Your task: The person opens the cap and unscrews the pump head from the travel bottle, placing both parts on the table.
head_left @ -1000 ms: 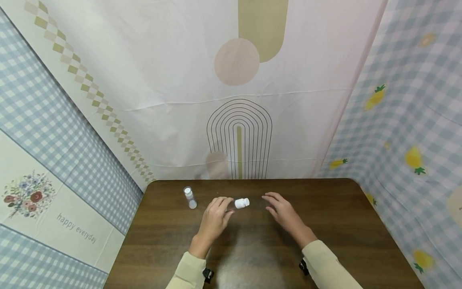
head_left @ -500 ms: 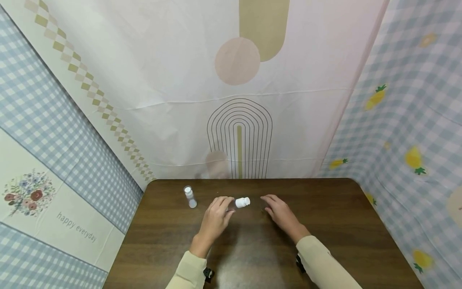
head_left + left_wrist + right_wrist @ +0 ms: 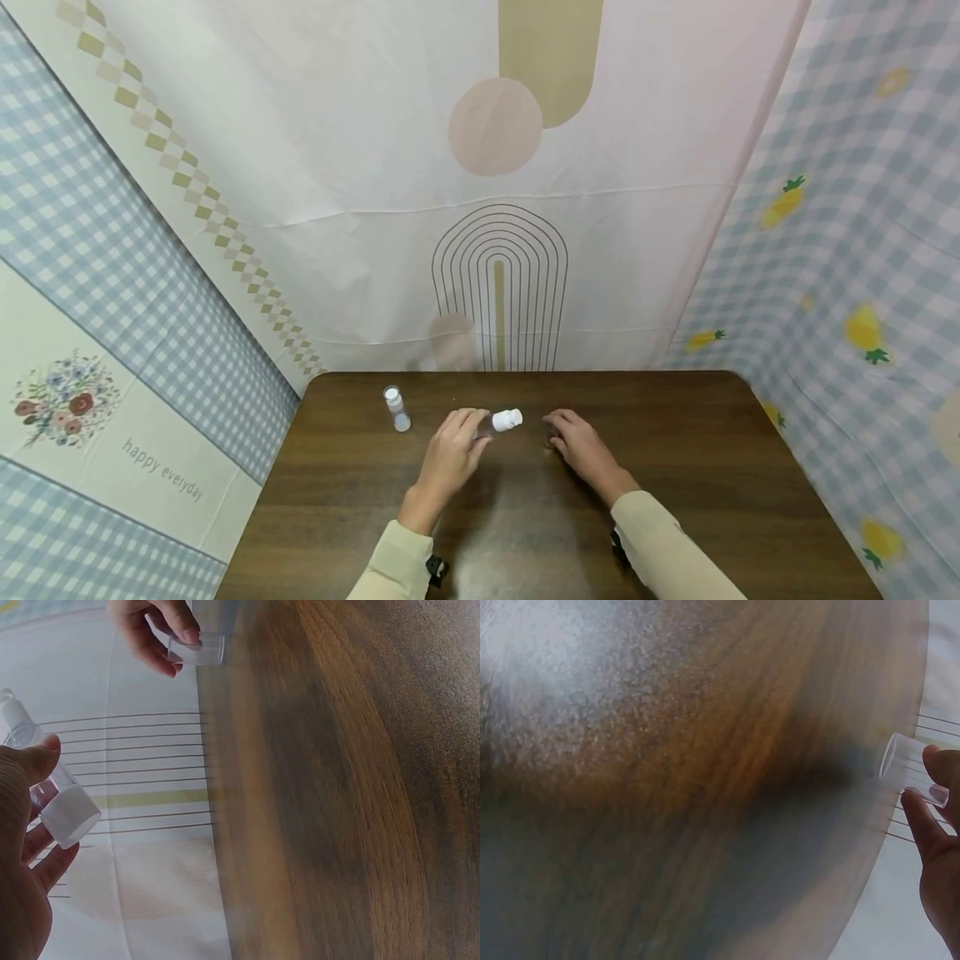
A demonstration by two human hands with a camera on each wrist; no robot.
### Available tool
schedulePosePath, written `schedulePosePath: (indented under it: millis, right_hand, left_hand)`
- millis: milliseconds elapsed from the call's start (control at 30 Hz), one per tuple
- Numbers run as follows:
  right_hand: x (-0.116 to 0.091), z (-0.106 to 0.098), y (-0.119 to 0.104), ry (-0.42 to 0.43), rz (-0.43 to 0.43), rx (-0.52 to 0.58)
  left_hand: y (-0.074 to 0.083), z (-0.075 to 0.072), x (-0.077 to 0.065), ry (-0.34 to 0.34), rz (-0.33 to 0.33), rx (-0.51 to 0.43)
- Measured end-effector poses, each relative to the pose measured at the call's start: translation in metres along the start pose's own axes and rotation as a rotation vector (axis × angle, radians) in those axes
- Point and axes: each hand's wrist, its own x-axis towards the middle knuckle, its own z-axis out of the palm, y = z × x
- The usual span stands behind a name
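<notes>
My left hand grips a small clear pump bottle by its body, tilted over the table with its white top pointing right. In the left wrist view the bottle's wide white base shows between thumb and fingers. The right hand pinches a clear cap between thumb and fingers, a short gap to the right of the bottle. That see-through cap also shows at the top of the left wrist view, its rounded rim turned away from the fingers.
A second clear bottle with a white top stands upright at the back left of the brown wooden table. Behind the table hangs a printed cloth, with checked cloths on both sides.
The right hand has moved slightly left and lower, with its cap nearer the bottle. The left hand and its bottle have shifted only a little to the right.
</notes>
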Motion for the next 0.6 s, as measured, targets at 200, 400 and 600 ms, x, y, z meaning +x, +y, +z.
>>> schedulePosePath:
  millis: [200, 400, 600]
  right_hand:
    - [-0.0015, 0.0037, -0.0005, -0.019, 0.030, 0.019]
    - [-0.0020, 0.0080, 0.0018, -0.002, 0.019, 0.028]
    - [-0.0027, 0.0093, 0.0042, -0.010, 0.056, 0.047]
  left_hand:
    - [0.0012, 0.0052, -0.0015, 0.006, 0.003, -0.004]
    - [0.0046, 0.0081, -0.0010, -0.013, -0.002, -0.014]
    - [0.0069, 0.0100, -0.0013, -0.023, -0.012, -0.010]
